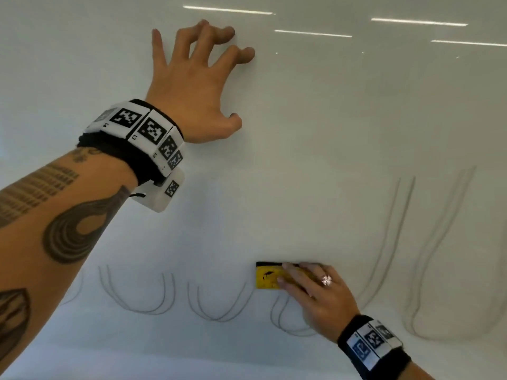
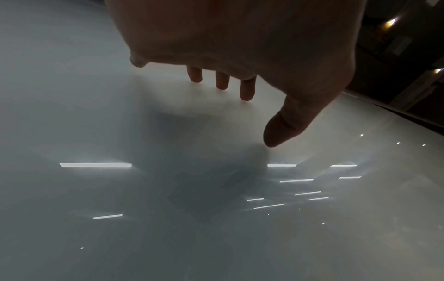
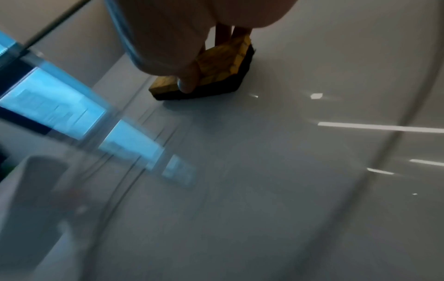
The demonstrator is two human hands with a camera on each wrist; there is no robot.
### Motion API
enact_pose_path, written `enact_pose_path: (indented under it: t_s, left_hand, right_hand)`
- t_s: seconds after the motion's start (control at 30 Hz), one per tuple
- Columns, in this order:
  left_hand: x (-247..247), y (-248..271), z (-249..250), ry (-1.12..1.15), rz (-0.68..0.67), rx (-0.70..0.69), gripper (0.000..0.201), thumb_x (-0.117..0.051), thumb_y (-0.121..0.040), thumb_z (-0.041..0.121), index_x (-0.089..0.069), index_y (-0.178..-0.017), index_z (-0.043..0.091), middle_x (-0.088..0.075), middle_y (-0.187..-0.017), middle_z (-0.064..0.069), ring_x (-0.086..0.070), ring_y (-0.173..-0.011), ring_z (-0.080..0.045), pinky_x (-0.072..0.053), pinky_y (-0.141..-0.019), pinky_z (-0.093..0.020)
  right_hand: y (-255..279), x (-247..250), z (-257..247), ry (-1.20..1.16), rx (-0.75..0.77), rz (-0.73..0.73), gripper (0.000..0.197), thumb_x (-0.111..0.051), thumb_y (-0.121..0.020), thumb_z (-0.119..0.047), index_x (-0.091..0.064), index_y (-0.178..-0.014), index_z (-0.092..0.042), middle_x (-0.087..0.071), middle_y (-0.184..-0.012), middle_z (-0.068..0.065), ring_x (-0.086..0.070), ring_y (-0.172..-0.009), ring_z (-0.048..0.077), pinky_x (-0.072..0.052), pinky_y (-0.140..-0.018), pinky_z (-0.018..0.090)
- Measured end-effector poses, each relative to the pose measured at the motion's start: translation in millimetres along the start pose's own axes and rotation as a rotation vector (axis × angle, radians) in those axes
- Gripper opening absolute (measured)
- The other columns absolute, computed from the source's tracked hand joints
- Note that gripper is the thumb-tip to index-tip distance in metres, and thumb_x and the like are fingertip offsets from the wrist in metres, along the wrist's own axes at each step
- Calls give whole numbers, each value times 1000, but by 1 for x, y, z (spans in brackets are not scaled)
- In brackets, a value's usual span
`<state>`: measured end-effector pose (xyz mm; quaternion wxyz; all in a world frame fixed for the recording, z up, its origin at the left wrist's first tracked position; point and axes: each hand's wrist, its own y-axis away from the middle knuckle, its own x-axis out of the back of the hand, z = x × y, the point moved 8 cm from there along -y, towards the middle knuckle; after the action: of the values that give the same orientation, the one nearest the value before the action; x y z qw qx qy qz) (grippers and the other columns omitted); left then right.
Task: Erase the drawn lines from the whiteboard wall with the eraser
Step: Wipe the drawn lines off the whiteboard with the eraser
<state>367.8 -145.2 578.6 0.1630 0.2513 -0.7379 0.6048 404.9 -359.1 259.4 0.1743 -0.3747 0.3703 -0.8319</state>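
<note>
The whiteboard wall point(image 1: 315, 138) fills the head view. Grey U-shaped drawn lines point(image 1: 137, 294) run along its lower part, with taller loops point(image 1: 395, 237) to the right. My right hand point(image 1: 315, 292) grips a yellow eraser with a black felt base point(image 1: 267, 277) and presses it flat on the wall just above a small loop. In the right wrist view the eraser point(image 3: 223, 62) is held between thumb and fingers. My left hand point(image 1: 192, 75) is braced high on the wall, its fingers bent and spread, fingertips point(image 2: 222, 81) touching the surface, holding nothing.
Ceiling lights reflect as bright strips point(image 1: 227, 10) on the glossy wall. The right wrist view shows a blurred reflection of a window point(image 3: 60, 110) at the left. The wall's dark edge point(image 2: 396, 112) shows in the left wrist view.
</note>
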Motion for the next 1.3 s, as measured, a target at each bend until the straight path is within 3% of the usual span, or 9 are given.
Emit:
enact_pose_path:
  t_s: [0.2, 0.37, 0.43, 0.6, 0.8, 0.9, 1.07, 1.2, 1.3]
  left_hand:
    - [-1, 1, 2, 18, 10, 12, 86, -58, -67, 55, -33, -147, 36, -24, -159, -2, -14, -150, -36, -4, -114, -75]
    - [-3, 1, 2, 11, 27, -5, 85, -56, -68, 58, -32, -147, 35, -24, -159, -2, -14, -150, -35, -5, -113, -76]
    - [-4, 2, 2, 3, 30, -14, 85, -54, -69, 58, -31, -147, 35, -24, -159, -2, -14, -151, -35, -4, -113, -77]
    - [-6, 1, 0, 22, 55, -23, 85, -52, -68, 56, -32, -147, 34, -23, -158, -4, -13, -151, -36, -4, -114, -76]
    - [-8, 1, 5, 61, 80, 1, 86, -54, -65, 52, -35, -146, 30, -24, -156, -7, -11, -151, -37, -4, -115, -74]
    - [-8, 0, 7, 77, 87, 21, 87, -55, -64, 52, -35, -145, 29, -24, -156, -7, -10, -152, -36, -3, -115, -74]
    - [-6, -4, 15, 73, 115, 105, 80, -56, -64, 52, -39, -138, 26, -29, -151, -7, -17, -148, -36, -8, -111, -78]
    - [17, -22, 33, 5, 202, 199, 63, -54, -69, 53, -41, -120, 19, -36, -135, -11, -33, -133, -39, -27, -102, -79]
    - [23, -41, 70, -19, 219, 126, 59, -58, -75, 46, -44, -122, 14, -38, -138, -13, -33, -135, -39, -13, -110, -78]
  right_hand:
    - [-79, 67, 73, 40, -313, 344, 25, -74, -85, -2, -79, -108, -10, -69, -129, 12, -67, -90, 36, -48, -75, 46]
    - [-3, -26, -40, -43, -95, 19, 25, -63, -91, -8, -78, -111, -15, -69, -132, 8, -67, -98, 34, -52, -78, 43]
    - [21, -36, -48, -64, -25, -64, 22, -61, -97, -13, -77, -111, -17, -69, -131, 7, -66, -100, 31, -54, -78, 42]
    - [-29, 48, 50, 124, -65, 133, 30, -68, -86, -2, -78, -112, -14, -66, -135, 9, -71, -97, 36, -52, -79, 43]
    - [-44, 170, 208, 216, -532, 431, 27, -68, -88, -6, -69, -114, -3, -62, -130, 20, -59, -98, 40, -47, -87, 47]
    - [-18, 135, 172, 213, -434, 390, 30, -70, -87, -3, -69, -117, -6, -64, -130, 19, -63, -96, 40, -44, -86, 45]
    - [98, 27, 59, 108, -106, -25, 32, -56, -93, -6, -73, -116, -21, -61, -143, 4, -69, -105, 34, -53, -86, 46]
    - [91, 56, 92, 96, 23, -79, 32, -52, -100, -10, -76, -117, -20, -65, -138, 3, -67, -107, 32, -55, -86, 45]
    - [32, 119, 160, 175, -42, 102, 34, -59, -90, 1, -78, -115, -13, -66, -135, 9, -69, -100, 38, -54, -82, 44]
